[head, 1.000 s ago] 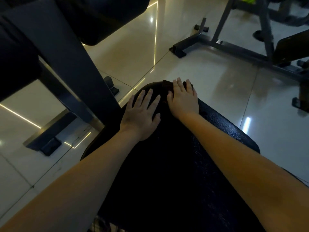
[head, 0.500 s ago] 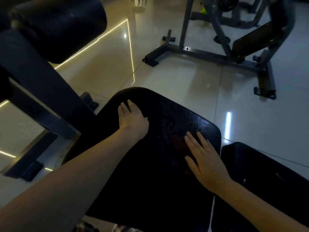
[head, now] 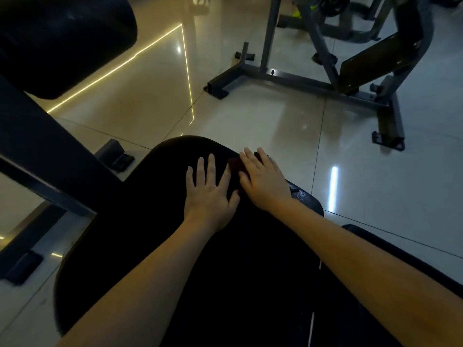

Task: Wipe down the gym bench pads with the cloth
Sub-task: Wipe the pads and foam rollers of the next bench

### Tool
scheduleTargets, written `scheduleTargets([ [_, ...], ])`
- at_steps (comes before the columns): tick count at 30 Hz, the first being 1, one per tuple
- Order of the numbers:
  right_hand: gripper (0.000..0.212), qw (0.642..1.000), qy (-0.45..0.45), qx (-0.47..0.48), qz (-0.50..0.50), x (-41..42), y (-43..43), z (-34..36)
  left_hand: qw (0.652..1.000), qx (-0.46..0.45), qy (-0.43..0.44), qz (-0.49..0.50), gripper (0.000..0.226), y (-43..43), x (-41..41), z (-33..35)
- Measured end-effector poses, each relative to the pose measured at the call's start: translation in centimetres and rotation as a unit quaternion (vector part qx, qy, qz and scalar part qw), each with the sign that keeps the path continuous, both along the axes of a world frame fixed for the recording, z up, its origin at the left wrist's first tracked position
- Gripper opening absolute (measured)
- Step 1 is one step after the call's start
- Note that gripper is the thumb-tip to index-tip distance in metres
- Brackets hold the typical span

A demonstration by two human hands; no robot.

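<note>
At the far end of the bench pad (head: 175, 246), right hand (head: 265, 182) flat on dark cloth (head: 235, 164), left hand (head: 209, 194) open & bracing — press evenly, overlap strokes w/ care.

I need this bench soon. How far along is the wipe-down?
Done: cannot tell; no wiped area stands out on the dark pad. In hand: the right hand presses a dark cloth flat near the pad's far end, and the left hand lies flat beside it. Left: probably the adjoining pad.
</note>
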State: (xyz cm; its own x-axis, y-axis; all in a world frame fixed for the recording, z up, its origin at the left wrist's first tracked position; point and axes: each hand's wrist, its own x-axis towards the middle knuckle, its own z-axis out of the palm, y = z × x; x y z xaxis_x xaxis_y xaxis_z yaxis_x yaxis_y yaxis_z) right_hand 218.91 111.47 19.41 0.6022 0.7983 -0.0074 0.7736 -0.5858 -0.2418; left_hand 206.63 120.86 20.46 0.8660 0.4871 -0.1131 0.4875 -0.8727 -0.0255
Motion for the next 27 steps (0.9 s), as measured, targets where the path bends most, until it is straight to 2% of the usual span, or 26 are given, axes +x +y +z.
scheduleTargets([
  [5, 0.057, 1.000, 0.010, 0.010, -0.004, 0.0, 0.1, 0.1, 1.000, -0.006, 0.009, 0.003, 0.068, 0.0, 0.1, 0.0],
  [11, 0.061, 0.998, 0.029, 0.026, 0.047, -5.4, -9.3, -0.9, 1.000, -0.004, 0.003, 0.007, 0.069, -0.1, 0.0, -0.4],
  [15, 0.057, 0.997, 0.021, 0.031, 0.072, -6.8, -13.7, -2.1, 1.000, -0.001, -0.018, 0.005, 0.068, -0.1, -0.1, -0.7],
  [19, 0.058, 0.997, 0.007, 0.036, 0.073, -4.9, -10.8, -1.8, 1.000, 0.006, -0.020, 0.007, 0.069, -0.1, 0.0, -0.9],
  [24, 0.054, 0.999, 0.010, 0.029, -0.022, -1.0, -4.2, -0.8, 1.000, 0.003, 0.005, 0.008, 0.066, -0.2, 0.1, -0.3],
  [27, 0.053, 0.997, 0.020, 0.032, -0.060, -0.5, -3.2, -0.5, 1.000, -0.010, 0.021, 0.020, 0.062, -0.8, 0.2, 0.5],
])
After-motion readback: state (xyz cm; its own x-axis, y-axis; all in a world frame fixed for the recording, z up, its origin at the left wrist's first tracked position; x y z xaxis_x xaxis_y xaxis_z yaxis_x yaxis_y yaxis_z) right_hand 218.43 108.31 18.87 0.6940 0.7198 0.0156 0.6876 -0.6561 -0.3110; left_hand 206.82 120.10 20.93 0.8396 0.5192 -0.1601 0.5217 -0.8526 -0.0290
